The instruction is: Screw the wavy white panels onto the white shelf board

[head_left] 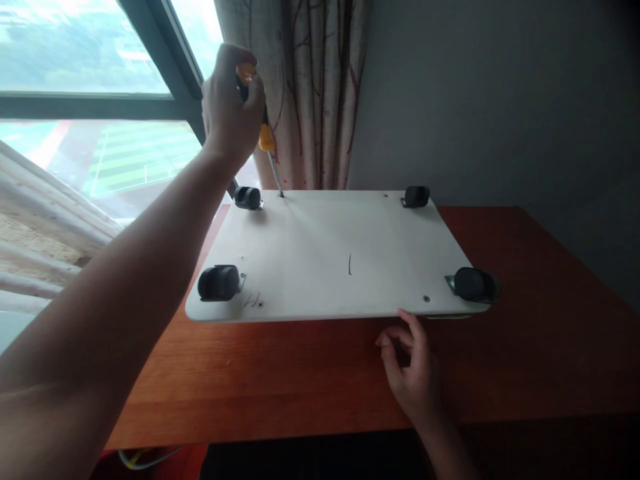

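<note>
A white board (330, 253) lies flat on a wooden table (525, 347), a black caster wheel at each corner, such as the near left one (219, 283) and the near right one (476, 285). My left hand (231, 107) is raised at the far left and closed round the yellow and black handle of a screwdriver (267, 139). The screwdriver stands nearly upright with its tip on the board by the far left caster (248, 197). My right hand (413, 367) rests at the board's near edge, fingers loosely curled and touching the rim, holding nothing.
A patterned curtain (310, 93) hangs behind the board, a grey wall (500, 100) to the right. A large window (85, 100) fills the left. Screw heads (426, 299) dot the board, and a pen mark (350, 264) sits mid-board.
</note>
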Available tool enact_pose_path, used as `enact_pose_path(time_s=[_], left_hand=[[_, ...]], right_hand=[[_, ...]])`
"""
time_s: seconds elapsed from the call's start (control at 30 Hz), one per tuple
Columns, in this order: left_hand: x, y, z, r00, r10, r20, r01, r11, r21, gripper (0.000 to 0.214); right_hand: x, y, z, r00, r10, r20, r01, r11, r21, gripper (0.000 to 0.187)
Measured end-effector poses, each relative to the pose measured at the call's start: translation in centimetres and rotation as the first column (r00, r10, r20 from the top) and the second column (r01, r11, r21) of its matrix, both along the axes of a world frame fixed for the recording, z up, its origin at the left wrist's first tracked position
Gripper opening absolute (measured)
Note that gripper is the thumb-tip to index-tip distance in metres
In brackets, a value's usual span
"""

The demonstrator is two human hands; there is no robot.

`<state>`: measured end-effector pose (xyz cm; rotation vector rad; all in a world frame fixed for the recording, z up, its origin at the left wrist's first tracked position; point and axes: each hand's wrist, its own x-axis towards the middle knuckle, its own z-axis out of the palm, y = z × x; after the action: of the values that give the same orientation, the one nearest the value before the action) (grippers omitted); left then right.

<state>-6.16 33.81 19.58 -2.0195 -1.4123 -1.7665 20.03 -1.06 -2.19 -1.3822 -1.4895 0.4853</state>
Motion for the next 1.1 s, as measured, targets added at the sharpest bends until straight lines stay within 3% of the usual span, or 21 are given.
enact_pose_path(time_s=[0.17, 0.37, 0.53, 0.73, 0.93, 1.1], left_hand=[[-0.1, -0.6, 0.4, 0.995, 0.085, -0.054, -0.089, 0.994, -0.069, 0.041], [-0.5, -0.2, -0.5, 0.994, 0.046, -0.098, -0.046, 0.999, 0.009, 0.047], [-0.2, -0.8, -0.6, 0.998, -0.018, -0.062, 0.018, 1.0, -0.006, 0.041], [0.0, -1.6, 0.3, 0.99, 0.121, -0.071, -0.125, 0.991, -0.056, 0.04], [-0.3, -0.6, -0.2, 0.994, -0.056, -0.096, 0.054, 0.998, -0.023, 0.036], [-0.6, -0.5, 0.0, 0.999, 0.014, -0.046, -0.017, 0.998, -0.056, 0.045]], right_hand=[[0.1, 0.0, 0.0, 1.0, 0.01, -0.021, -0.01, 1.0, -0.007, 0.052], [0.1, 0.1, 0.1, 0.999, 0.028, -0.035, -0.029, 1.0, -0.013, 0.054], [0.1, 0.2, 0.1, 0.999, 0.028, -0.044, -0.027, 1.0, 0.004, 0.052], [0.2, 0.1, -0.3, 0.998, 0.037, -0.053, -0.039, 0.999, -0.021, 0.051], [0.2, 0.1, -0.1, 0.998, 0.03, -0.06, -0.031, 0.999, -0.025, 0.05], [0.1, 0.1, -0.1, 0.998, 0.027, -0.062, -0.028, 0.999, -0.018, 0.051]])
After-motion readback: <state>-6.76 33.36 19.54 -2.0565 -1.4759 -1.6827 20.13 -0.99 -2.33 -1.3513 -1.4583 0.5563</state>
